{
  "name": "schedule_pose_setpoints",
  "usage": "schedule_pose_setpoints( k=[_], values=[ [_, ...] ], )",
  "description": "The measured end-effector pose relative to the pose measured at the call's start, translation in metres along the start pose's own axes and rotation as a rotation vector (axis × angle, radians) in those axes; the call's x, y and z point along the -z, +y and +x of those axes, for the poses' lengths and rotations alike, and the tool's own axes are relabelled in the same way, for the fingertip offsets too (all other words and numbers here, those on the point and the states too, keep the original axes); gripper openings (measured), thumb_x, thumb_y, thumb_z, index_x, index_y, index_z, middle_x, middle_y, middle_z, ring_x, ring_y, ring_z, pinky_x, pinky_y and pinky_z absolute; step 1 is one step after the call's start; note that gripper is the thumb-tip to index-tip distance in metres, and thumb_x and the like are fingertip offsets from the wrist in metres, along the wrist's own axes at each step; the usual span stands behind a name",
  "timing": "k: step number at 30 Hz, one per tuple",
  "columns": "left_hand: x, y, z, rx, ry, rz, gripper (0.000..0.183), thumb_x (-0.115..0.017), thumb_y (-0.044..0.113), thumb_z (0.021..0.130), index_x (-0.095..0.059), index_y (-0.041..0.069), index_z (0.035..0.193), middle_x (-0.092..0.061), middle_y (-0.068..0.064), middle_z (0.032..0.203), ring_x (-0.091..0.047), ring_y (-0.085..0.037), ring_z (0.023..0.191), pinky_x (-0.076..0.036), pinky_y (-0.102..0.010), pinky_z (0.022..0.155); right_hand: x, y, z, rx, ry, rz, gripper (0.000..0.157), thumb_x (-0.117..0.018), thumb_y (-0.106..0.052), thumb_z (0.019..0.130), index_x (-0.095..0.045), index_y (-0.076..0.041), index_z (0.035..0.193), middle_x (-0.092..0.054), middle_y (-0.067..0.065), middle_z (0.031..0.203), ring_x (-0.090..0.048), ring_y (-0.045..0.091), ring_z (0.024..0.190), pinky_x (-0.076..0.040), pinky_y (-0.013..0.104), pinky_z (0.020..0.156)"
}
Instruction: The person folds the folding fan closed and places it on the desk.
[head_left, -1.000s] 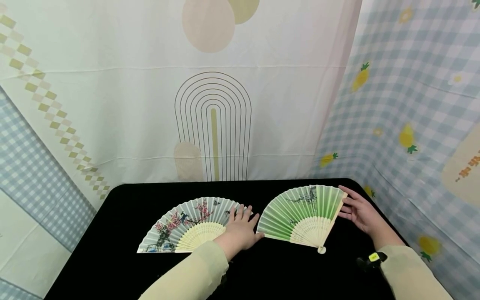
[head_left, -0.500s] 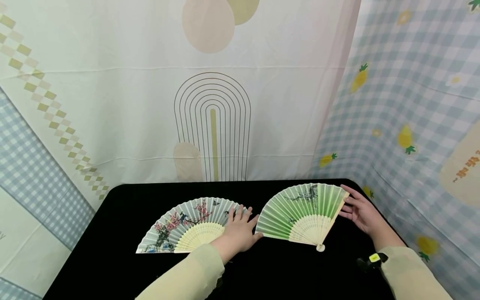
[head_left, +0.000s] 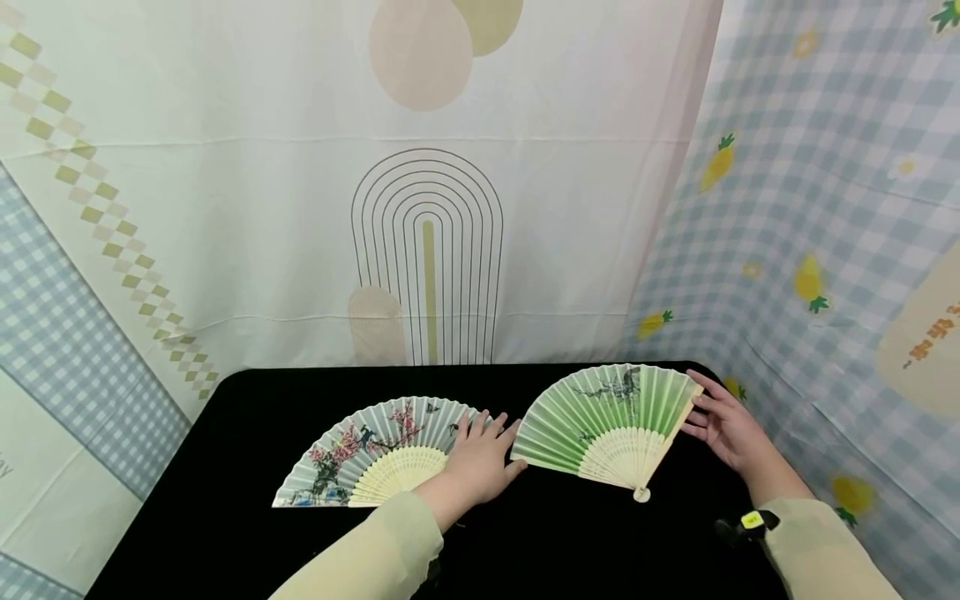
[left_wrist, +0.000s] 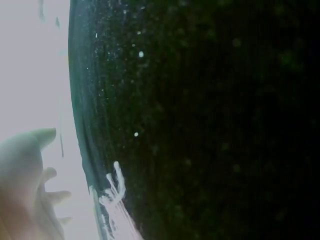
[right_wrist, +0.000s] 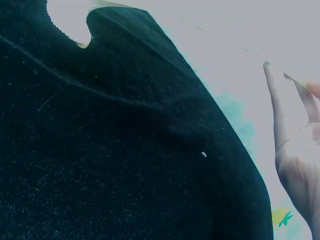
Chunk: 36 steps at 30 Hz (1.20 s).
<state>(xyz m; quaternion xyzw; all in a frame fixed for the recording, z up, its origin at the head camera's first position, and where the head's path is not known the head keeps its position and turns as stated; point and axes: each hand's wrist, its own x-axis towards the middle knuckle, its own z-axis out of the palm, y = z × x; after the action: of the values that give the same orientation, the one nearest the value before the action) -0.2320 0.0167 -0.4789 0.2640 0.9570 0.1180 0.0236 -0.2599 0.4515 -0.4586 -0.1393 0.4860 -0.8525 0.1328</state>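
Floral fan (head_left: 386,460) and green fan (head_left: 600,429), spread side by side

A white printed cloth (head_left: 262,208) with line arches hangs behind everything. In front of it stands the black counter (head_left: 592,554), and a blue-checked cloth (head_left: 795,192) with pineapples covers the right side. The floral fan lies left of the counter's middle, pale grey with pink blossoms and cream ribs. To its right, near the far right corner, is the green fan, tilted, its left corner just beside the left hand (head_left: 478,460); whether it lies flat cannot be told. That hand is stretched wide, fingers straight, resting over the floral fan's right end and gripping nothing. The right hand (head_left: 723,429) is partly curled, pinching the upper end of the green fan's outer right rib. Near the right sleeve (head_left: 817,537) is a dark strap carrying a yellow tag (head_left: 751,520). A round white pivot (head_left: 642,494) closes the green fan's ribs at the bottom.
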Motion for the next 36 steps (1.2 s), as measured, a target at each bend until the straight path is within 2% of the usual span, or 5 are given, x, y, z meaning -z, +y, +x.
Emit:
schedule_pose_setpoints(
  k=[12, 17, 23, 29, 36],
  values=[
    [0.003, -0.001, -0.002, -0.011, 0.118, -0.051, 0.063, -0.048, 0.049, 0.103, -0.031, 0.022, 0.157, -0.05, -0.004, 0.147, -0.046, -0.03, 0.134, -0.036, -0.053, 0.112, -0.006, -0.002, -0.002, 0.05, -0.022, 0.065, 0.052, -0.023, 0.0, 0.109, -0.055, -0.024, 0.142, -0.066, 0.007, 0.127, -0.067, 0.027, 0.109, -0.059, 0.041, 0.085],
    [0.005, -0.001, -0.003, -0.005, 0.163, -0.135, 0.061, -0.051, 0.044, 0.103, -0.032, 0.024, 0.157, -0.06, -0.004, 0.137, -0.062, -0.025, 0.114, -0.052, -0.046, 0.094, -0.009, -0.002, -0.001, 0.075, -0.033, 0.082, 0.051, -0.023, 0.0, 0.109, -0.051, -0.022, 0.145, -0.065, 0.007, 0.129, -0.067, 0.028, 0.11, -0.059, 0.041, 0.085],
    [0.007, -0.002, -0.005, 0.018, 0.148, -0.329, 0.059, -0.051, 0.043, 0.103, -0.029, 0.034, 0.157, -0.072, 0.001, 0.103, -0.059, -0.012, 0.06, -0.049, -0.034, 0.055, -0.012, -0.002, -0.001, 0.08, -0.05, 0.09, 0.051, -0.023, 0.0, 0.109, -0.052, -0.022, 0.144, -0.064, 0.008, 0.13, -0.066, 0.027, 0.11, -0.059, 0.041, 0.085],
    [0.007, 0.0, -0.009, 0.033, 0.151, -0.477, 0.054, -0.051, 0.041, 0.103, -0.035, 0.034, 0.154, -0.071, 0.003, 0.114, -0.068, -0.013, 0.093, -0.056, -0.04, 0.079, -0.014, -0.002, -0.001, 0.087, -0.044, 0.095, 0.051, -0.023, 0.001, 0.108, -0.051, -0.021, 0.145, -0.064, 0.008, 0.13, -0.066, 0.027, 0.111, -0.059, 0.041, 0.085],
    [0.006, 0.0, -0.011, 0.093, 0.075, -0.957, 0.047, -0.053, 0.027, 0.105, -0.043, 0.025, 0.151, -0.07, -0.003, 0.112, -0.069, -0.013, 0.092, -0.058, -0.034, 0.077, -0.019, -0.001, -0.001, 0.105, -0.038, 0.106, 0.052, -0.022, 0.002, 0.108, -0.053, -0.021, 0.144, -0.064, 0.008, 0.13, -0.065, 0.027, 0.112, -0.059, 0.042, 0.085]
  ],
)
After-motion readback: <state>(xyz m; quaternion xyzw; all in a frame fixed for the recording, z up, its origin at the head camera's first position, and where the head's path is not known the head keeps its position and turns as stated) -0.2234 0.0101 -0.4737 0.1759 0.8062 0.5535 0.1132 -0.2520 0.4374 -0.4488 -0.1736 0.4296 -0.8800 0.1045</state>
